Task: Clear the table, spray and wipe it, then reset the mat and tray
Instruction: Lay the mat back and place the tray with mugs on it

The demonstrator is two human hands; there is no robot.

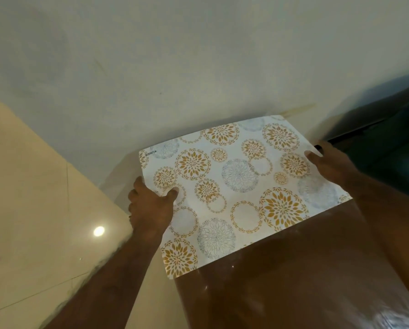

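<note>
A white mat (236, 186) printed with gold and grey flower circles lies flat over the far end of a glossy brown table (305, 276). My left hand (151, 207) grips the mat's left edge, thumb on top and fingers under it. My right hand (329, 162) holds the mat's right edge the same way. The mat's left side overhangs the table edge. No tray is in view.
A pale wall (175, 67) stands right behind the table. Cream floor tiles (32, 198) lie to the left, with a lamp reflection on them. A dark green piece of furniture (393, 143) sits at the right, close to my right hand.
</note>
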